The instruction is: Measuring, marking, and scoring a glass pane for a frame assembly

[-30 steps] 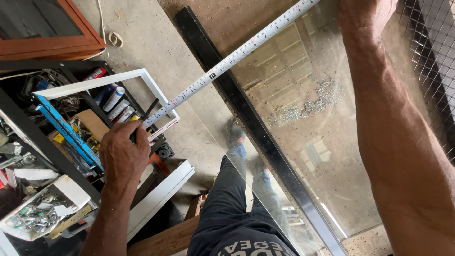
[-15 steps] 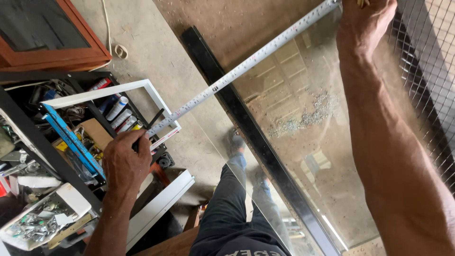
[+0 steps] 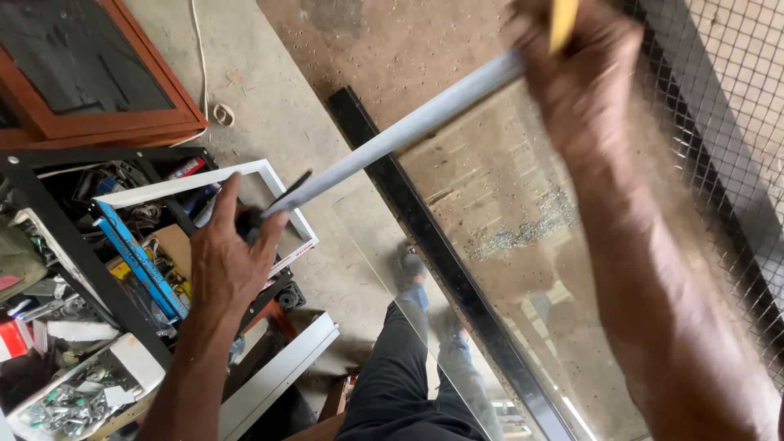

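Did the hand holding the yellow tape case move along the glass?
Yes. The right hand holding the yellow tape measure case slid left along the clear glass sheet, away from the wire mesh panel.

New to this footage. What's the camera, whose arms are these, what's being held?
There is one view, from a camera worn on a person's head, looking down past their own arms and legs to a concrete floor. No machine is involved, only two bare hands. The left hand pinches one end of a tape measure blade. The right hand grips the yellow tape case at the top. The blade stretches across a large glass sheet, beside a black metal bar. On the left stands a black rack cluttered with tools, white frame pieces and a box of small metal parts. Wire mesh runs along the right.
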